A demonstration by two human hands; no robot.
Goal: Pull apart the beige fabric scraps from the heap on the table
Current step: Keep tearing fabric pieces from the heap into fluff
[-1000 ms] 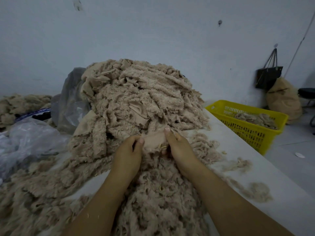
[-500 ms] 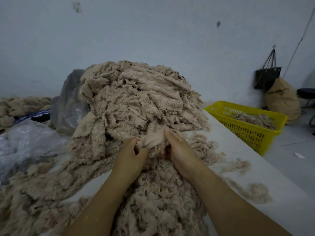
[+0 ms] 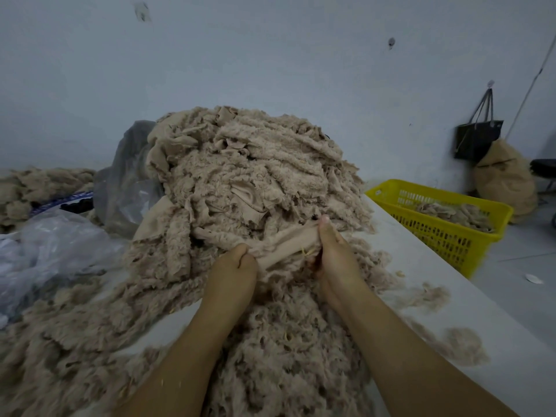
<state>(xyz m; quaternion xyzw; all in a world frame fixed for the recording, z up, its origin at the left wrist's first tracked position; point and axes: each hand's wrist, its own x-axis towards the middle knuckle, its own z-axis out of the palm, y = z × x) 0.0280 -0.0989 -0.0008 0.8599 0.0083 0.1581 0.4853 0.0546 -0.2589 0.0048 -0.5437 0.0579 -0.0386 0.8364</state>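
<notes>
Scrap (image 3: 288, 245) is pinched at both ends, stretched taut between left hand (image 3: 233, 270) and right hand (image 3: 335, 254), both closed on it. Heap (image 3: 249, 176) is piled just beyond the hands.

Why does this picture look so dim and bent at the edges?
Head view: flat, dull light, no hard shadows or glare; the wide lens bows the table edge and stretches the forearms. The heap is fairly sharp; the left hand, right hand and the scrap between them are slightly soft.
</notes>
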